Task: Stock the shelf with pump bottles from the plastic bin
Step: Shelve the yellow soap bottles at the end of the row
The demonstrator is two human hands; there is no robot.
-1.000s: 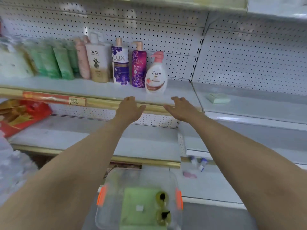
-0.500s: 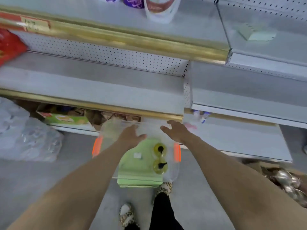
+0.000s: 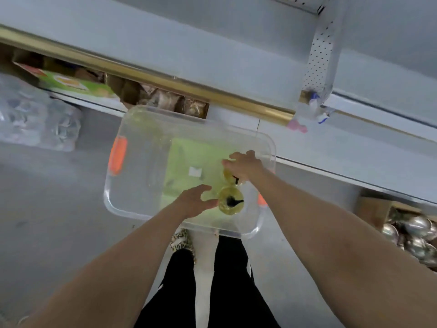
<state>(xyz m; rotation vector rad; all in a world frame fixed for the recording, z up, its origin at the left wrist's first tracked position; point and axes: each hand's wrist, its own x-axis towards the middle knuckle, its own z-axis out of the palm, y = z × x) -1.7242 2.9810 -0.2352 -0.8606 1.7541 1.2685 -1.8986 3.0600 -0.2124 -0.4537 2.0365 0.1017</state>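
A person leans over a clear plastic bin (image 3: 132, 209) with orange latches, set on the floor below a grey metal shelf (image 3: 212, 43), where two yellow pump bottles with black pump heads stand upright side by side. The right hand (image 3: 243, 165) curls its fingers round the top of the farther bottle (image 3: 225, 175). The left hand (image 3: 196, 202), fingers spread and holding nothing, is just beside the nearer bottle (image 3: 230, 202). The bottles look weighty and slick, so they are best gripped round the body. No writing is legible.

Bin (image 3: 132, 185) left half free; pump bottles (image 3: 230, 204) crowd rt wall.
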